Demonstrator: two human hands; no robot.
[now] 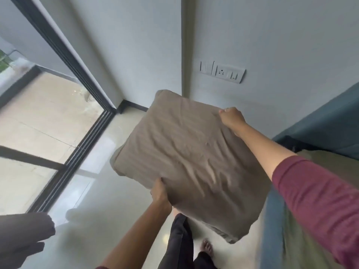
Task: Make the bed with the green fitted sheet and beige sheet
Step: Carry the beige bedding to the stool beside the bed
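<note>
I hold a beige pillow (186,162) in the air in front of me, above the floor and left of the bed. My left hand (159,193) grips its near lower edge. My right hand (232,118) pinches its far upper corner. The bed (318,164) lies at the right edge, with a greenish sheet (291,239) over the mattress and a blue side panel below it. A teal headboard (330,121) stands against the wall.
A pale glossy floor (101,200) spreads below, with my bare foot (207,247) on it. Sliding glass doors with dark frames (81,136) are at left. A switch and socket plate (223,71) sits on the wall. Grey-brown fabric (23,233) shows at bottom left.
</note>
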